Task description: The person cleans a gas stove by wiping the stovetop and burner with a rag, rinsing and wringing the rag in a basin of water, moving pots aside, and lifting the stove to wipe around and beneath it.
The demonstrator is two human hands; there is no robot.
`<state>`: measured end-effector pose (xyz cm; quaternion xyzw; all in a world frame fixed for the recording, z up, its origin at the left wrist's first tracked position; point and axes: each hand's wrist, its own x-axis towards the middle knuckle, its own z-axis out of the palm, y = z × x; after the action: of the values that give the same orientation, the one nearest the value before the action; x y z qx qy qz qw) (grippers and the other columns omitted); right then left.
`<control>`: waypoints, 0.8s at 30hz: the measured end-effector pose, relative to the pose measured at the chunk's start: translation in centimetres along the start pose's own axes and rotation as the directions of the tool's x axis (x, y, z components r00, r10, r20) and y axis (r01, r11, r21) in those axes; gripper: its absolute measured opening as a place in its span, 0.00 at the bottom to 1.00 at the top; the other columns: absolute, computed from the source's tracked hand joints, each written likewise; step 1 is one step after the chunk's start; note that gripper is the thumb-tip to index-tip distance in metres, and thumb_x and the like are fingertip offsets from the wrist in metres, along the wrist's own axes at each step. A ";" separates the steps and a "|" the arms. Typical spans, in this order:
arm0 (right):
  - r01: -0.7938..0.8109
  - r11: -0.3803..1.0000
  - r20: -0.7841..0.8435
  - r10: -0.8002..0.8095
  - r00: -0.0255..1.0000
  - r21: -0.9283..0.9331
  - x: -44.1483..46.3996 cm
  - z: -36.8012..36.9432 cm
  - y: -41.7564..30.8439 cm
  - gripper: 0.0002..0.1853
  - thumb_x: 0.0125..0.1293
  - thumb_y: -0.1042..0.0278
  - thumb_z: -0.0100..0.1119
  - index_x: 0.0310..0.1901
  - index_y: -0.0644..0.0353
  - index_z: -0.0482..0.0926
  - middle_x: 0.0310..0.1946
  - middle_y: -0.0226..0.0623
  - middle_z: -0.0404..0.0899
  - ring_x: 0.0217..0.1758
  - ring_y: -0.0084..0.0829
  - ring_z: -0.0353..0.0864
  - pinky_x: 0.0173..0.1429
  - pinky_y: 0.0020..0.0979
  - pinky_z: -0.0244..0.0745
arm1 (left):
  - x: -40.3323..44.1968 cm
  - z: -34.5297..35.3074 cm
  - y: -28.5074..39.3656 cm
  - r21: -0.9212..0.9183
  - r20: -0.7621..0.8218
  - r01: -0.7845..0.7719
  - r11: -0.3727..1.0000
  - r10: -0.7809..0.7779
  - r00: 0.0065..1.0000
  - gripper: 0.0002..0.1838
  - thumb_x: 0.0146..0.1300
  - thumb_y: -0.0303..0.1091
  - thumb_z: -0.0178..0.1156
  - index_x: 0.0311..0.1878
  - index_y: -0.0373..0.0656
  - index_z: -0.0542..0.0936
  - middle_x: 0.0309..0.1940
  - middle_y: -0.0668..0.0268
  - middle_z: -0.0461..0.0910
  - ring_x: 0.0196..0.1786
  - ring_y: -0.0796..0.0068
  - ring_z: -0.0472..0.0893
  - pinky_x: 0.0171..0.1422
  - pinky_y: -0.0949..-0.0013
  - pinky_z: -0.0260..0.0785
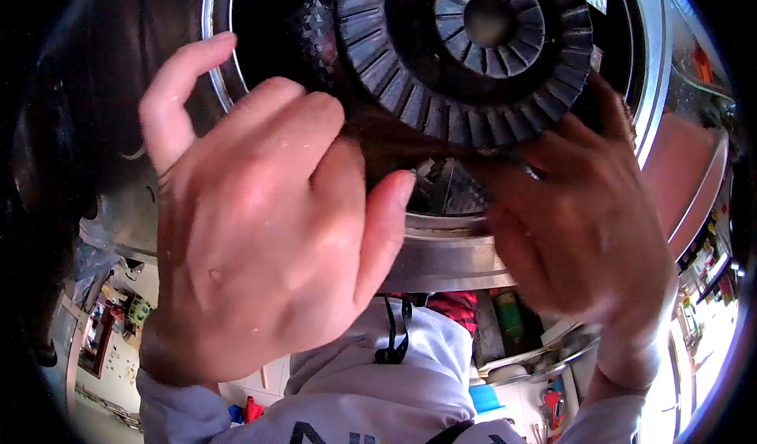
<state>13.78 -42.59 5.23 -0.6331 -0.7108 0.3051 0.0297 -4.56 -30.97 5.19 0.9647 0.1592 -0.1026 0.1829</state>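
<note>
A dark burner head (481, 121) with an outer and an inner ribbed ring sits tilted inside a round metal rim (457, 259). My right hand (583, 215) is at the burner head's lower right edge, its fingers closed around that edge and partly in shadow. On the left, my left hand (260, 231) reaches over the rim. Its little finger sticks out against the rim and its thumb stands apart. The other fingers curl down into the dark opening, where their tips are hidden. A blurred brownish strip (418, 144) shows below the rings between both hands.
Dark metal surface (150, 57) lies left of the rim. A reddish, metal-edged pan-like thing (686, 176) stands at the right. Below are my grey sweatshirt (378, 404), a green can (509, 315) and a blue object (486, 399). Cluttered shelves appear at the lower right.
</note>
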 end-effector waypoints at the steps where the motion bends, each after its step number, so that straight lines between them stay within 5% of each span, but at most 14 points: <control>1: 0.022 1.000 -0.013 -0.022 1.000 -0.023 0.0 0.3 0.2 0.17 0.46 0.71 0.61 0.40 0.68 0.85 0.45 0.49 0.85 0.57 0.50 0.82 0.79 0.63 0.54 | -0.1 0.0 -0.2 0.014 -0.009 -0.004 1.000 0.004 1.000 0.11 0.59 0.35 0.62 0.34 0.35 0.83 0.36 0.58 0.80 0.43 0.56 0.81 0.74 0.41 0.53; 7: 0.045 0.978 -0.246 -0.096 0.964 -0.205 -1.8 1.9 1.2 0.12 0.53 0.80 0.64 0.41 0.68 0.81 0.46 0.46 0.83 0.54 0.49 0.82 0.75 0.61 0.66 | 0.3 0.0 0.8 -0.070 0.065 -0.036 0.997 0.041 0.997 0.14 0.57 0.36 0.63 0.42 0.35 0.83 0.42 0.60 0.80 0.45 0.57 0.80 0.73 0.41 0.52; 11: 0.079 0.970 -0.225 -0.132 0.965 -0.229 -1.7 1.6 1.3 0.13 0.54 0.81 0.64 0.43 0.69 0.81 0.43 0.47 0.83 0.52 0.48 0.82 0.73 0.59 0.68 | 0.0 0.4 1.3 -0.062 0.062 0.018 0.998 -0.014 0.998 0.13 0.58 0.34 0.62 0.43 0.36 0.83 0.42 0.61 0.80 0.44 0.59 0.80 0.71 0.43 0.53; 16: -0.202 0.979 -0.053 0.201 0.978 -0.011 -0.5 1.4 -2.4 0.19 0.52 0.74 0.62 0.48 0.71 0.83 0.38 0.48 0.85 0.48 0.48 0.84 0.73 0.59 0.65 | -0.9 0.4 0.3 -0.051 0.040 0.080 0.996 -0.078 0.996 0.09 0.59 0.28 0.59 0.38 0.34 0.83 0.38 0.59 0.80 0.43 0.58 0.81 0.71 0.45 0.55; 24: -0.052 0.997 -0.116 0.045 0.992 -0.058 -0.4 0.2 -1.2 0.20 0.46 0.73 0.63 0.45 0.67 0.88 0.40 0.44 0.88 0.51 0.46 0.86 0.75 0.62 0.61 | -0.4 0.2 0.7 0.161 -0.023 0.108 0.981 -0.105 0.994 0.09 0.60 0.26 0.56 0.37 0.31 0.83 0.41 0.55 0.82 0.49 0.54 0.82 0.77 0.43 0.55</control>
<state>12.77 -43.05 5.78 -0.6672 -0.7012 0.2473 0.0438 -4.71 -31.75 5.36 0.9672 0.2030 -0.1180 0.0972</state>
